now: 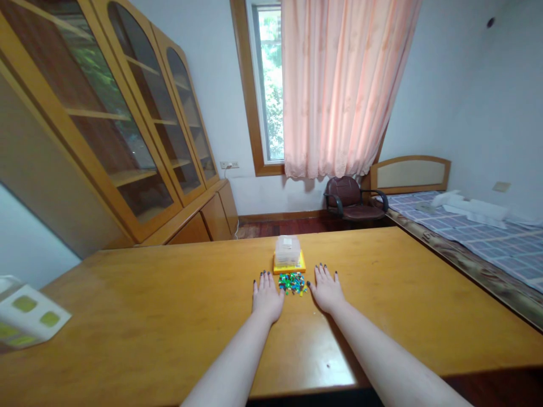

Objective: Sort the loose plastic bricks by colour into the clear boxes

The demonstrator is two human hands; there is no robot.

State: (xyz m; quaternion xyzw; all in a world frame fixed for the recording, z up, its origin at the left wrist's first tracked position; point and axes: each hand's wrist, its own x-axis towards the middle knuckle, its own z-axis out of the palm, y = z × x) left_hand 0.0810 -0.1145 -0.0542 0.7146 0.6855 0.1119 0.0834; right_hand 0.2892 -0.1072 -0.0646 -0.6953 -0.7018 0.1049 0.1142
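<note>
My left hand (268, 297) lies flat on the wooden table, fingers stretched forward, holding nothing. On the other side of a small heap of colourful pieces (292, 283), my right hand (326, 289) also rests palm down with its fingers spread. The pieces are tiny, green, blue, white and yellow among others; their exact kind is too small to tell. Just behind the heap, a clear plastic box (287, 251) sits on a flat yellow box (302, 263). What the clear box holds cannot be made out.
The wooden table (169, 316) spreads out to both sides. A white box with yellow-green windows (34, 314) stands at its left edge. Beyond are a glass-door cabinet (139, 113), a brown armchair (352, 200) and a bed (479, 237) on the right.
</note>
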